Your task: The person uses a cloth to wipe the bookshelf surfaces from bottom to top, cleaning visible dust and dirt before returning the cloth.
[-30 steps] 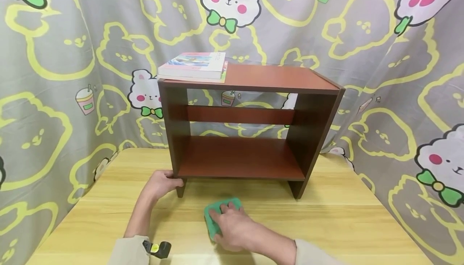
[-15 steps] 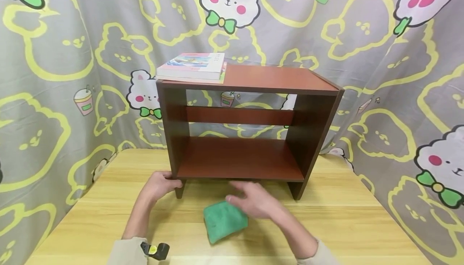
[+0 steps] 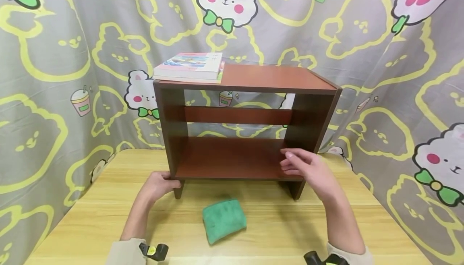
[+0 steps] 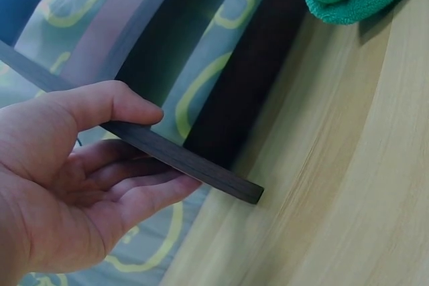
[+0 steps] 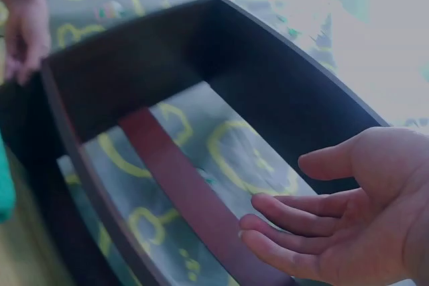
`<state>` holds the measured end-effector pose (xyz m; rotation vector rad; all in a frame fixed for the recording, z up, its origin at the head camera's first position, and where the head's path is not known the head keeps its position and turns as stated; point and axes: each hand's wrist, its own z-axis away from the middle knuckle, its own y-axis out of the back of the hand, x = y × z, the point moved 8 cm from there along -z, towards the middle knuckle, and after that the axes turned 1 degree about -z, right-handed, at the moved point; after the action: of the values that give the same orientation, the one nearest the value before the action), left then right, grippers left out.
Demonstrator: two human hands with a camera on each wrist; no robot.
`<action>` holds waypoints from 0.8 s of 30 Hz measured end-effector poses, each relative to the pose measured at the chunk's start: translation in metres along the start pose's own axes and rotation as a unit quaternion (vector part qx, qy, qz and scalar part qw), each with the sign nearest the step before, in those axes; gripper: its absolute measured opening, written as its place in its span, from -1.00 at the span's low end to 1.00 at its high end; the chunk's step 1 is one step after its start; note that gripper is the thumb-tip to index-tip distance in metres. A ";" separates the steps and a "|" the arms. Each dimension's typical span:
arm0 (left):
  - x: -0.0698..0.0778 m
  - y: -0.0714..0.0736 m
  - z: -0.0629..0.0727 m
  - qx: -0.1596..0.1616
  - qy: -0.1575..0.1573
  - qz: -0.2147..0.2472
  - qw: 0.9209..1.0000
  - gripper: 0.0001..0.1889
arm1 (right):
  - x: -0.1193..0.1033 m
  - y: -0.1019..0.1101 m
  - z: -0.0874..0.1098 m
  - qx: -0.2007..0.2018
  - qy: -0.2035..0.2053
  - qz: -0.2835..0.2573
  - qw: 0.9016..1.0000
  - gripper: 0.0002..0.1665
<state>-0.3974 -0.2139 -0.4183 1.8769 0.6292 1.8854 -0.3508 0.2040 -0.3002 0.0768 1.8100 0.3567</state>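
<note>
A: Starting far left. See what?

B: Gripping the bookshelf (image 3: 238, 115) by the foot of its left side panel (image 3: 177, 130), using the left hand (image 3: 158, 184). Pinching the panel's front edge between bent thumb (image 4: 127, 106) and fingers (image 4: 161, 193), with fingers pressed close together.

A: Why so low?

B: Probably to steady the frame near the wood-grain tabletop (image 3: 108, 200).

A: Anything above?

B: Flat on the left end of the top board (image 3: 268, 76), note two stacked books (image 3: 190, 65), the thicker uppermost. Likely parked there to stay off the tabletop.

A: Moving right?

B: In front of the bookshelf, between both hands, find a folded green terry cloth (image 3: 224, 220). On the tabletop, touched by neither hand. Perhaps folded to make a thicker pad.

A: Far right?

B: Holding nothing with the right hand (image 3: 308, 168). Fingers (image 5: 288, 249) loosely bent, slightly spread, thumb apart. In front of the right side panel (image 3: 308, 124), near lower-shelf height; cannot tell if touching. Probably relying on the left hand alone for bracing.
</note>
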 end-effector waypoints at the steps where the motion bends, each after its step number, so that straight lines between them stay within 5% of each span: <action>1: 0.000 0.000 0.000 0.001 0.000 -0.001 1.000 -0.63 | 0.001 0.008 0.000 0.010 0.002 -0.007 1.000 -0.48; 8: 0.003 0.002 0.001 -0.002 -0.013 -0.010 1.000 -0.65 | 0.007 0.051 0.008 0.111 0.005 0.019 0.994 -0.57; 14: 0.005 0.005 0.002 0.002 -0.013 -0.015 1.000 -0.66 | 0.009 0.059 0.008 0.155 -0.016 0.070 0.985 -0.47; 20: 0.006 0.004 0.002 0.002 -0.014 -0.017 1.000 -0.66 | 0.014 0.071 0.012 0.233 -0.069 0.166 0.956 -0.53; 24: 0.008 0.002 0.001 0.001 -0.016 -0.014 1.000 -0.67 | 0.012 0.065 0.013 0.217 -0.058 0.175 0.959 -0.54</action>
<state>-0.3961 -0.2106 -0.4103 1.8863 0.6438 1.8336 -0.3507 0.2717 -0.2964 0.7180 1.7283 0.1902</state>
